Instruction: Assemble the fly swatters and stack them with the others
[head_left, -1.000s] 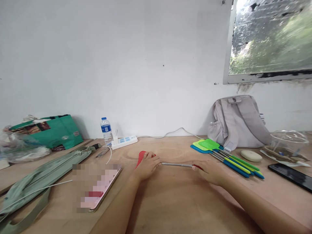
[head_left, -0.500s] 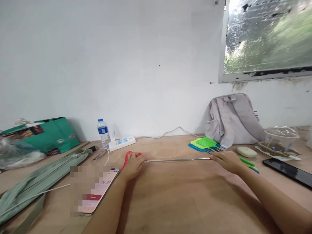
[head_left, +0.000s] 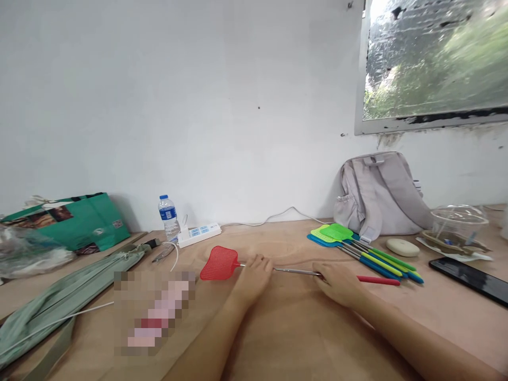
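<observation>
A red fly swatter (head_left: 219, 263) with a metal rod lies crosswise in front of me, its mesh head to the left and its red handle to the right. My left hand (head_left: 256, 274) is closed around the rod a little right of the head. Farther along the rod, just left of the handle, the fingers of my right hand (head_left: 336, 283) are closed on it. Bare metal shows between the two hands. Beyond my right hand lies a bunch of fly swatters (head_left: 333, 233) with green, yellow and blue heads and handles.
At the back stand a water bottle (head_left: 170, 218), a white power strip (head_left: 199, 233) and a grey backpack (head_left: 383, 196). A blurred-out phone (head_left: 162, 312) and a green strap bag (head_left: 75, 291) lie left. To the right are a cream oval case (head_left: 402, 247) and a black phone (head_left: 470, 283).
Both hands have moved inward along the fly swatter's rod, closer together. The red mesh head and red handle, mostly covered by the hands before, now show.
</observation>
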{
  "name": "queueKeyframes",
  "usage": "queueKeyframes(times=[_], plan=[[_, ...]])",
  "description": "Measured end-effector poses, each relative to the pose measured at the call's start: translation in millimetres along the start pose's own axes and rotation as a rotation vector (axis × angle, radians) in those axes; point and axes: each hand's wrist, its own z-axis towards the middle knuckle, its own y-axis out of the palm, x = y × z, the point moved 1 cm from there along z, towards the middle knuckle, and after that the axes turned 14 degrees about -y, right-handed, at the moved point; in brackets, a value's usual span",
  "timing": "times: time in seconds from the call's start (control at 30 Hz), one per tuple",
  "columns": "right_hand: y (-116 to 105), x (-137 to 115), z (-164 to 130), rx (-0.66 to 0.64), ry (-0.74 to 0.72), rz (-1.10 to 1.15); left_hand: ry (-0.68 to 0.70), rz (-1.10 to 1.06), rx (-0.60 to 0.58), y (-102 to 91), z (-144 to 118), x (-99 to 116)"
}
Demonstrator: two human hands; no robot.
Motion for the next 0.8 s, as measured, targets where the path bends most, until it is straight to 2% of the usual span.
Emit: queueKeyframes(times=[0.07,0.17,0.37,0.63,0.8], plan=[[1,-6,0,0.0,0.017,0.007,0.051,-0.053,-0.099,1.3,1,15],[0,-7,-1,-0.024,0.026,0.018,0.09,-0.095,-0.154,-0.4,3,20],[-3,2,6,-0.1,0.023,-0.022,0.171,0.0,-0.115,-7.3,6,7],[-3,3,10,-0.095,-0.012,-0.095,0.2,0.017,-0.076,-8.9,6,-4],[-1,16,6,-0.068,-0.038,-0.19,0.195,0.007,-0.065,-10.3,2,-17]])
